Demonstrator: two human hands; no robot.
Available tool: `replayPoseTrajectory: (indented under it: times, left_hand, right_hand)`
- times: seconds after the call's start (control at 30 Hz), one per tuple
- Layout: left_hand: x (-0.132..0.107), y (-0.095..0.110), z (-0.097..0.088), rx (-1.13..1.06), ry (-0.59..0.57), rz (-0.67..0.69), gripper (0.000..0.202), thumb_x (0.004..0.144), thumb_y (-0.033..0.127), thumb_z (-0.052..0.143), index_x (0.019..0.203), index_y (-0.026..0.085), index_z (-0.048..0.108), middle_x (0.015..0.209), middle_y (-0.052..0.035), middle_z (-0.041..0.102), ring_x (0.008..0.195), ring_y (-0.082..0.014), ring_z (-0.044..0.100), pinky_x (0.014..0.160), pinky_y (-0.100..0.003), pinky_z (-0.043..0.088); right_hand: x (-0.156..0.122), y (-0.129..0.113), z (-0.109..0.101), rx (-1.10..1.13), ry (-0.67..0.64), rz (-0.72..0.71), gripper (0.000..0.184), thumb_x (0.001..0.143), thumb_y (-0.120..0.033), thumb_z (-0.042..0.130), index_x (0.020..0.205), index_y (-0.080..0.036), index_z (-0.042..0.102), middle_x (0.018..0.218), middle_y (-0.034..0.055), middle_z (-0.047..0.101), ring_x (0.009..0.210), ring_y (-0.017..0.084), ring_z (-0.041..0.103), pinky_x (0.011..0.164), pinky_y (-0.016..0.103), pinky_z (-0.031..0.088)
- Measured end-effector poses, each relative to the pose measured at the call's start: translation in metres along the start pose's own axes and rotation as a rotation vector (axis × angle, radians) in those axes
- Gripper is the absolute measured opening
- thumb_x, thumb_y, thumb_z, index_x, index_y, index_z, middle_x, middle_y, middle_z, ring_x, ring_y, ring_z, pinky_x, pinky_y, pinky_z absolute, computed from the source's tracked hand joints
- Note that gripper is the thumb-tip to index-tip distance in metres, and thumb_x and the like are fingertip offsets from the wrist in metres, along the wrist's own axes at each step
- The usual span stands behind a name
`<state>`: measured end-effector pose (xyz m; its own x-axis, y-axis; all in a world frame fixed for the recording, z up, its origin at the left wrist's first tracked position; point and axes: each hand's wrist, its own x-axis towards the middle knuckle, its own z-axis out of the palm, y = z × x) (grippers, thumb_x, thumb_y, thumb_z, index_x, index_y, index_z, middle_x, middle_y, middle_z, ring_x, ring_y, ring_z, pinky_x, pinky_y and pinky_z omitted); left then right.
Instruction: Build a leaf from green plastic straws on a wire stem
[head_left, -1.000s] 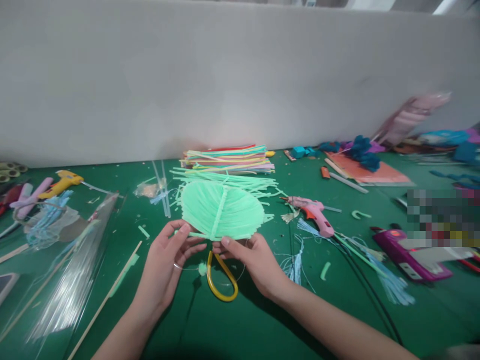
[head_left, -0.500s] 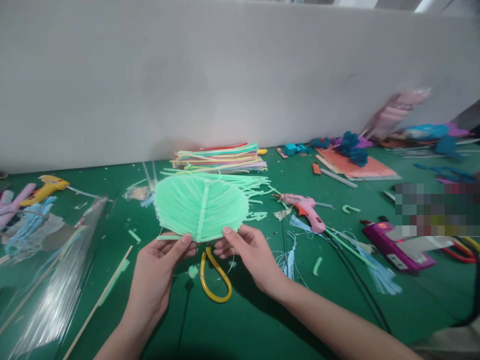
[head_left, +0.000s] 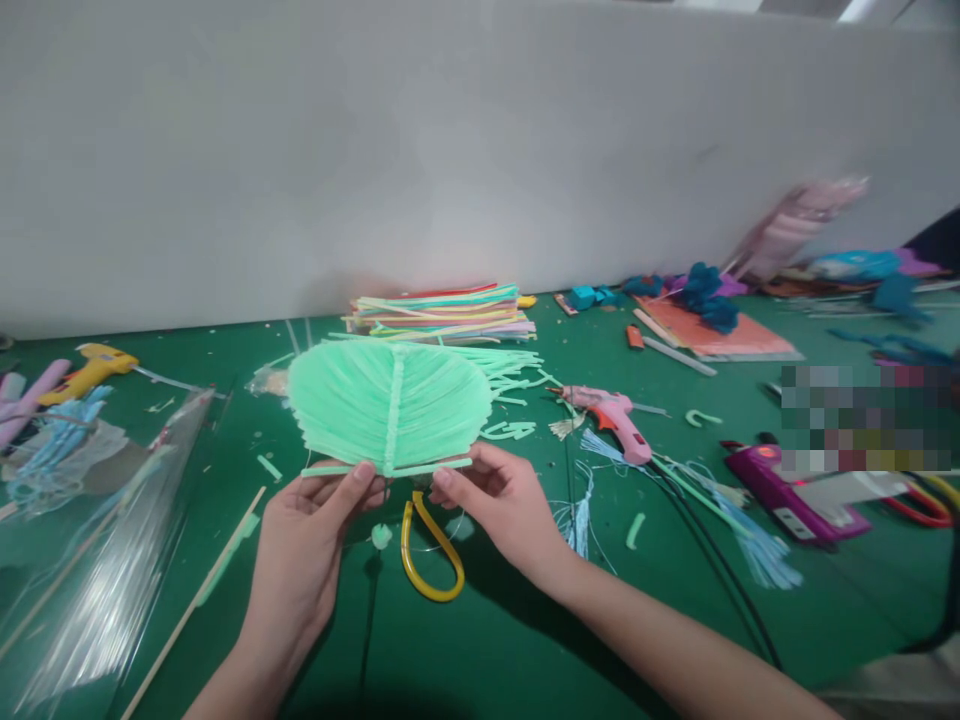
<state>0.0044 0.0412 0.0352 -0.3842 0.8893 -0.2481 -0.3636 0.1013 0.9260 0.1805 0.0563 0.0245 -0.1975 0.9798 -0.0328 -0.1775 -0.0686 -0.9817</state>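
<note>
A light green leaf-shaped fan of pipe cleaners [head_left: 337, 395], with a raised rib down its middle, is held up in front of me. A separate green pipe cleaner [head_left: 326, 471] runs across its lower edge. My left hand [head_left: 307, 540] pinches this strip and the edge left of the rib, thumb in front. My right hand [head_left: 514, 505] has its thumb and fingers closed on the strip near its right end. Thin clear thread and a small green tuft [head_left: 381, 537] hang below the leaf. Beneath it lies a yellow loop-shaped handle [head_left: 435, 590], its upper part hidden.
A bundle of coloured pipe cleaners [head_left: 442, 312] lies by the wall. On the right are a pink glue gun [head_left: 615, 415] with a black cord, blue tassels [head_left: 765, 555] and a purple device [head_left: 780, 500]. Leftward are a yellow glue gun [head_left: 97, 372], clear plastic [head_left: 112, 590] and a stick [head_left: 187, 620].
The leaf has shifted slightly left. My right thumb has moved down from the leaf's face onto the strip, which now shows across the whole lower edge.
</note>
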Motion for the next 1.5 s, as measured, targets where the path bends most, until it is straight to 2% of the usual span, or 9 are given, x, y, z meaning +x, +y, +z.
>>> replayPoseTrajectory:
  times: [0.13,0.43,0.6,0.87,1.0,1.1,1.17,1.3,1.5]
  left_hand:
    - [-0.001,0.001,0.001,0.006,0.0,0.0,0.028,0.054,0.027,0.091,0.072,0.014,0.073,0.064,0.0011,0.073,0.061,-0.011,0.069,0.064,-0.017,0.059]
    - [0.0,0.0,0.001,-0.028,-0.004,-0.006,0.028,0.054,0.026,0.092,0.071,0.015,0.073,0.064,0.0011,0.073,0.062,-0.0119,0.07,0.064,-0.017,0.059]
    - [0.0,0.001,0.0,-0.013,-0.015,-0.049,0.029,0.053,0.027,0.092,0.071,0.014,0.073,0.066,-0.0019,0.075,0.065,-0.0148,0.072,0.064,-0.019,0.06]
    - [-0.002,0.011,-0.006,0.045,-0.155,-0.099,0.029,0.062,0.033,0.088,0.073,0.013,0.071,0.067,-0.0059,0.075,0.067,-0.0175,0.073,0.063,-0.021,0.06]
    - [-0.002,0.011,-0.005,0.028,-0.14,-0.097,0.029,0.063,0.033,0.088,0.076,0.014,0.07,0.07,-0.0035,0.074,0.069,-0.0161,0.073,0.065,-0.021,0.06]
    - [-0.004,0.007,-0.002,0.016,-0.126,-0.084,0.027,0.063,0.032,0.087,0.074,0.015,0.069,0.068,-0.0011,0.073,0.067,-0.0142,0.071,0.064,-0.02,0.059]
    - [-0.005,0.003,0.0,0.013,-0.144,-0.089,0.026,0.064,0.031,0.087,0.073,0.015,0.069,0.066,0.0001,0.071,0.066,-0.0133,0.07,0.063,-0.019,0.058]
    - [-0.007,-0.001,0.0,0.052,-0.166,-0.081,0.025,0.066,0.033,0.086,0.073,0.015,0.069,0.067,0.0008,0.071,0.064,-0.0123,0.068,0.062,-0.019,0.056]
    - [-0.008,-0.003,-0.004,0.233,-0.17,0.027,0.025,0.068,0.038,0.083,0.072,0.017,0.069,0.067,0.0024,0.07,0.063,-0.0112,0.064,0.065,-0.019,0.051]
  right_hand:
    - [0.002,-0.002,0.0,0.02,0.032,-0.001,0.028,0.078,-0.046,0.072,0.073,-0.02,0.062,0.068,0.0,0.069,0.066,0.016,0.069,0.066,0.029,0.055]
    - [0.005,-0.005,-0.004,0.021,0.031,-0.012,0.028,0.081,-0.047,0.069,0.075,-0.02,0.064,0.073,0.0019,0.072,0.07,0.016,0.07,0.067,0.029,0.055]
    - [0.005,-0.004,-0.006,0.003,0.03,-0.064,0.029,0.085,-0.048,0.065,0.077,-0.02,0.065,0.072,0.0015,0.071,0.069,0.016,0.069,0.065,0.029,0.054]
    - [0.005,-0.006,-0.009,-0.027,0.037,-0.112,0.027,0.084,-0.047,0.066,0.075,-0.021,0.065,0.072,0.0014,0.072,0.069,0.016,0.067,0.065,0.028,0.055]
    - [0.005,-0.005,-0.008,0.043,-0.008,-0.061,0.024,0.08,-0.044,0.071,0.08,-0.021,0.068,0.076,0.0011,0.073,0.072,0.016,0.068,0.066,0.028,0.055]
    - [0.004,-0.004,-0.004,0.104,-0.123,0.029,0.03,0.072,-0.04,0.079,0.093,-0.021,0.071,0.086,0.0013,0.075,0.079,0.017,0.069,0.07,0.028,0.055]
    - [0.003,-0.004,-0.001,0.106,-0.189,0.079,0.032,0.07,-0.04,0.08,0.095,-0.02,0.073,0.088,0.0019,0.075,0.078,0.017,0.069,0.07,0.028,0.055]
    - [0.001,-0.001,0.001,0.108,-0.193,0.106,0.031,0.072,-0.04,0.077,0.096,-0.021,0.076,0.089,0.0025,0.076,0.074,0.014,0.067,0.066,0.025,0.053]
    - [0.003,-0.005,-0.007,0.139,-0.217,0.191,0.035,0.067,-0.04,0.082,0.094,-0.02,0.076,0.091,0.0051,0.075,0.085,0.018,0.068,0.069,0.027,0.054]
